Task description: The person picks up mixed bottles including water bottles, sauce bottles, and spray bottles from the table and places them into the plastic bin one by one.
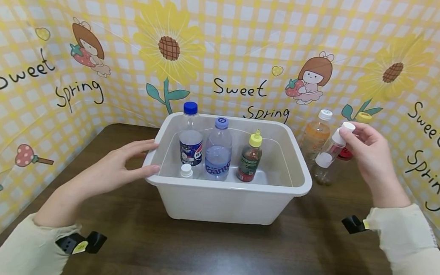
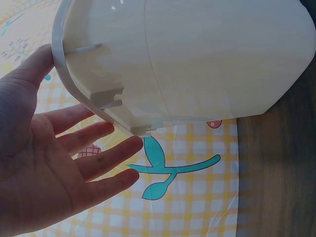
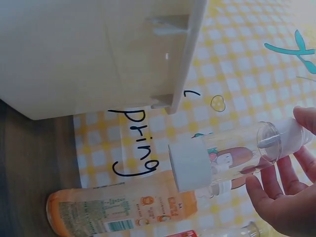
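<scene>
My right hand [image 1: 371, 159] pinches the white cap of a small clear bottle [image 3: 237, 153] to the right of the bin. The bottle has a white label and tilts in the head view. On the left rim of the white plastic bin [image 1: 223, 203] rests my left hand [image 1: 107, 163], thumb and fingertips at the edge, fingers extended. Inside the bin stand a blue-capped Pepsi bottle [image 1: 191, 146], a clear bottle with a light-blue cap [image 1: 219, 150] and a sauce bottle with a yellow nozzle [image 1: 250, 161]. Another white cap [image 1: 186, 170] shows behind the front rim, its body hidden.
Right of the bin stands an orange-labelled bottle [image 1: 316, 133] with a white cap. A yellow-capped bottle [image 1: 364, 117] is partly hidden behind my right hand. Yellow checked cloth [image 1: 237, 53] surrounds the dark wooden table [image 1: 196, 255].
</scene>
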Action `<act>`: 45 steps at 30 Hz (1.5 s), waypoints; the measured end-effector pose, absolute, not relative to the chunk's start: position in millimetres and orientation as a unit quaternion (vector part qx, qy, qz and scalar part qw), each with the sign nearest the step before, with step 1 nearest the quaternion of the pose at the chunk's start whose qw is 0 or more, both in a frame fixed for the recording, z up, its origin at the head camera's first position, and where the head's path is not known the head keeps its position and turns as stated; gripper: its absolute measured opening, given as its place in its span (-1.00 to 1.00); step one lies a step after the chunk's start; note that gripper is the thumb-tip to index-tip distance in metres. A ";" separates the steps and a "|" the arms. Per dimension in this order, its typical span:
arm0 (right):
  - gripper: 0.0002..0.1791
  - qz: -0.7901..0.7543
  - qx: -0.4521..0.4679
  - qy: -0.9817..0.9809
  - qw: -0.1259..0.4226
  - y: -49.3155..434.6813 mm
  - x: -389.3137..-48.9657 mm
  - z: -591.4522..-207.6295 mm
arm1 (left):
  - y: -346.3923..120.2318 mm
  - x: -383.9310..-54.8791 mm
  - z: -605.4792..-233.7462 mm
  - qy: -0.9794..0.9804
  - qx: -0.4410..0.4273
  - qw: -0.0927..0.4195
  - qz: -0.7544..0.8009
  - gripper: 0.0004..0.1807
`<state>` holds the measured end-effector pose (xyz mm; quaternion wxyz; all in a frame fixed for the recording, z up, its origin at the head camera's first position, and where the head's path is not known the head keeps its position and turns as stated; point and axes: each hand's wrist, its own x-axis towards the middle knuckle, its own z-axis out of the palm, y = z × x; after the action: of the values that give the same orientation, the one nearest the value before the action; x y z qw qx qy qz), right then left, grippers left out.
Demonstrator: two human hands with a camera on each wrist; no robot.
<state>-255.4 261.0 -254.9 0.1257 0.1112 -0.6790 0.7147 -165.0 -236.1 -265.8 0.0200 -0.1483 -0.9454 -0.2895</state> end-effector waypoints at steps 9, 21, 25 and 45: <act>-0.84 0.724 0.123 -0.667 0.127 258.3 -254.0 -242.7 | -235.7 -165.1 -265.1 -0.946 -0.148 0.021 -0.287 -0.29; -0.82 0.692 0.122 -0.697 0.143 250.4 -251.1 -227.9 | -235.7 -164.6 -264.0 -0.946 -0.148 0.020 -0.287 -0.29; -0.84 0.692 0.128 -0.696 0.145 248.2 -250.3 -223.7 | -236.0 -164.4 -263.9 -0.947 -0.146 0.018 -0.287 -0.29; -0.83 0.677 0.201 -0.691 0.151 226.4 -243.2 -203.6 | -235.9 -164.4 -264.4 -0.947 -0.147 0.017 -0.286 -0.29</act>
<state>-243.2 226.4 -203.6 0.1511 0.2010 -0.6913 0.6774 -164.4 -235.9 -264.4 0.0171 -0.1467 -0.9469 -0.2857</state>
